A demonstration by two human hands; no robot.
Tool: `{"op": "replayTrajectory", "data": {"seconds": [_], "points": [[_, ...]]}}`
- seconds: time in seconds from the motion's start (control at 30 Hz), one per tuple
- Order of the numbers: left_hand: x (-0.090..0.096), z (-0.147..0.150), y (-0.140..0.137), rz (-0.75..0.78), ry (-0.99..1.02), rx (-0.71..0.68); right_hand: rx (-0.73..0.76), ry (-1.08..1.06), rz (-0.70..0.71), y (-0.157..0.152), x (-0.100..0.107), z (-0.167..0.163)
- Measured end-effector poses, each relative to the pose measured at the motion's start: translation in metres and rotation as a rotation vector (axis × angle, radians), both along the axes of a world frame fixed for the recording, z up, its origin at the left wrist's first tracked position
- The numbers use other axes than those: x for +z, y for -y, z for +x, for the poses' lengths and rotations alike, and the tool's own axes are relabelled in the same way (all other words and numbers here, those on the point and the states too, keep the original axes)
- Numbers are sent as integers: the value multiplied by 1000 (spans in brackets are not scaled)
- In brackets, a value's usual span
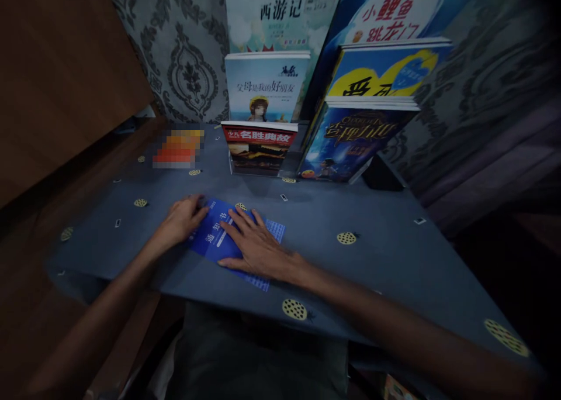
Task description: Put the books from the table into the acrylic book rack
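A blue printed notice [211, 240] with white Chinese characters lies on the cloth-covered table, near its front edge. At the notice's left edge, the fingers of my left hand [180, 219] are curled, with the thumb on the sheet, pinching that edge. My right hand [258, 245] lies flat across the right half with its fingers spread, pressing on the paper and hiding part of it. To the right of that palm shows a lighter blue patterned strip [275, 230], which seems to belong to the same paper.
Children's books stand in clear holders behind my hands, among them a red-topped book [260, 148] and a dark blue book [346, 140]. A blurred orange item [177, 148] lies at the back left. The grey tablecloth [319, 271] has yellow pineapple prints. Patterned curtain [188, 66] hangs behind.
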State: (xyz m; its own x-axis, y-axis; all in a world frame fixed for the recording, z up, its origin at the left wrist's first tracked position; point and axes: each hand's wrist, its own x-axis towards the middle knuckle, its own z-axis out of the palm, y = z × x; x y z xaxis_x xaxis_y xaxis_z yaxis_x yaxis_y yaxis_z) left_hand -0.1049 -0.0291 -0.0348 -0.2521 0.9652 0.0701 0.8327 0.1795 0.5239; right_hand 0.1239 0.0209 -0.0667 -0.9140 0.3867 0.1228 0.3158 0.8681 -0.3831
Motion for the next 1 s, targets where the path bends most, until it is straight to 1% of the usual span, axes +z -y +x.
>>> {"op": "replayTrajectory", "data": {"seconds": [0.07, 0.17, 0.23, 0.3, 0.37, 0.4, 0.47, 0.5, 0.53, 0.57, 0.63, 0.67, 0.73, 0.77, 0.83, 0.9, 1.0], "points": [[1, -6, -5, -77, 250, 25, -26, -34, -26, 1, -3, 1], [2, -7, -2, -180, 636, 49, -86, -114, -97, -4, -8, 2], [8, -4, 4, -178, 797, 55, -146, -197, -174, -14, -12, 4], [18, 0, 7, -146, 874, 45, -210, -312, -284, -29, -15, 6], [33, 4, 5, -76, 890, 35, -246, -420, -461, -46, -15, 9], [41, 7, 2, -13, 891, 41, -249, -468, -573, -54, -13, 10], [53, 13, -4, 171, 907, 87, -233, -563, -801, -67, -8, 14], [57, 16, -8, 263, 927, 118, -226, -617, -890, -71, -5, 16], [59, 20, -11, 339, 953, 143, -234, -681, -951, -75, -1, 18], [58, 24, -14, 388, 981, 154, -255, -751, -982, -77, 1, 21], [50, 33, -18, 398, 1026, 141, -326, -886, -980, -80, 6, 25], [43, 37, -19, 365, 1040, 121, -364, -944, -960, -81, 7, 28], [29, 43, -21, 254, 1045, 69, -423, -1024, -908, -82, 8, 32], [23, 46, -22, 192, 1035, 30, -442, -1044, -882, -83, 7, 33], [14, 48, -26, 130, 1007, -34, -467, -1059, -832, -84, 6, 35], [12, 49, -33, 141, 984, -58, -484, -1067, -789, -85, 5, 36], [16, 46, -48, 187, 953, -61, -494, -1085, -764, -88, 6, 37]]}}
